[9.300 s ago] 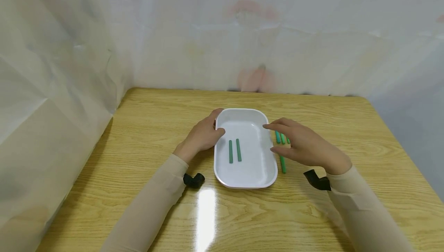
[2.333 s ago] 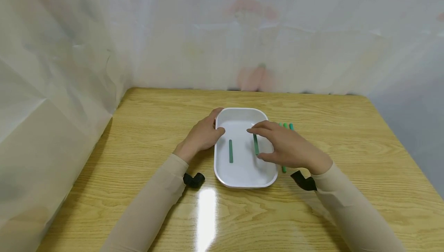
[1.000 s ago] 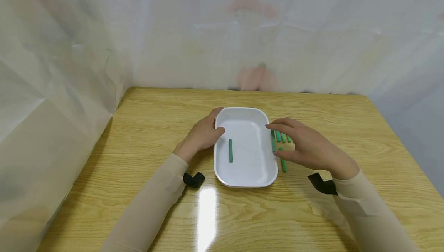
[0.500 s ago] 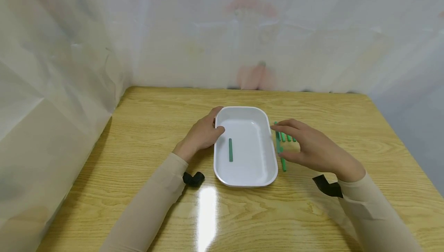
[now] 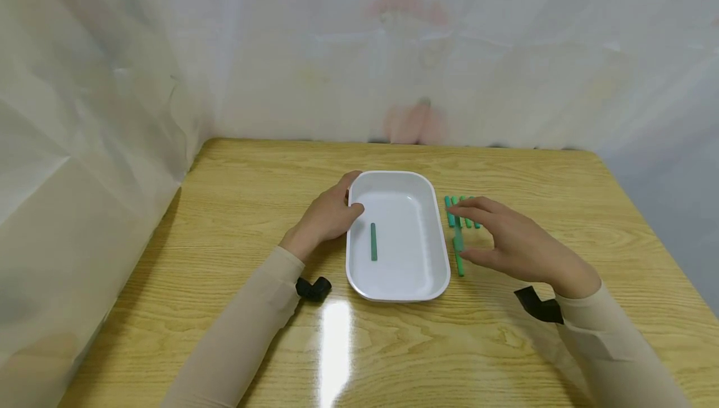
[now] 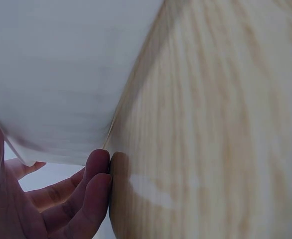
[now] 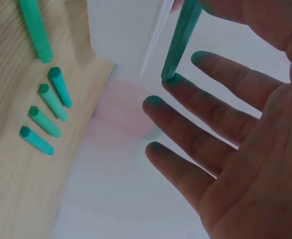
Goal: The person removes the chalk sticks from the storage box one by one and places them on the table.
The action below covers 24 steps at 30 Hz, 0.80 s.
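My left hand [image 5: 322, 219] holds the left rim of a white tray [image 5: 399, 280], thumb over the edge; in the left wrist view its fingers [image 6: 88, 206] rest under the tray wall near the table. Inside the tray lies one dark green chalk stick [image 5: 373, 242]. To the right of the tray, my right hand [image 5: 513, 246] pinches another dark green chalk stick [image 7: 180, 42] end to end between thumb and a finger. That stick is above the table, over a brighter green chalk stick [image 5: 459, 261]. Green dust coats the right fingertips [image 7: 155, 101].
Beyond the held stick, a row of several green and teal chalk sticks [image 7: 60, 87] lies on the wooden table [image 5: 269, 177], partly hidden by the right hand in the head view. A patterned sheet [image 5: 314, 71] hangs behind the table, and another stands at the left.
Two chalk sticks lay in the tray at first. My right hand has lifted one out and carried it right, past the tray's rim. My left hand has stayed on the tray.
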Motion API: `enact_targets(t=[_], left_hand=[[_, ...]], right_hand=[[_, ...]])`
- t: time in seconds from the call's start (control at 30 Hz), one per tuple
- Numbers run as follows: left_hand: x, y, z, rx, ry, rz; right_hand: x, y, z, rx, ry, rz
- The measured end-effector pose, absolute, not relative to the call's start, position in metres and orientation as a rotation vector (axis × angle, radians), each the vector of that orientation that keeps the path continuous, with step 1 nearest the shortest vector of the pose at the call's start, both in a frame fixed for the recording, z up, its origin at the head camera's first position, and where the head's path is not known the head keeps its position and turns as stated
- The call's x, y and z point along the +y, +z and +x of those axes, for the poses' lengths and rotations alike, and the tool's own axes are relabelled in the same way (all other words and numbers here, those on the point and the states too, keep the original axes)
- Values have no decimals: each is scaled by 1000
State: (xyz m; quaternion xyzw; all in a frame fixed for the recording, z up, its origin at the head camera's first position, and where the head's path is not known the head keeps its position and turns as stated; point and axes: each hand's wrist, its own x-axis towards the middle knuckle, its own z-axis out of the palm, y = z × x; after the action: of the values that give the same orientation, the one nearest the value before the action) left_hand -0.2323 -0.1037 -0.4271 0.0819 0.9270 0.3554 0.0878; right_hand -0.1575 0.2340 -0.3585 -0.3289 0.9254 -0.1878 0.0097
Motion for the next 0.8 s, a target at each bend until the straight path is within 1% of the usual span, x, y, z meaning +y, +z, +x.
enact_targets(t=[0.8], left_hand=[[-103,-429,-233,2759,1066,239]], right_hand=[[248,-373,-161,2842,-522,-917]])
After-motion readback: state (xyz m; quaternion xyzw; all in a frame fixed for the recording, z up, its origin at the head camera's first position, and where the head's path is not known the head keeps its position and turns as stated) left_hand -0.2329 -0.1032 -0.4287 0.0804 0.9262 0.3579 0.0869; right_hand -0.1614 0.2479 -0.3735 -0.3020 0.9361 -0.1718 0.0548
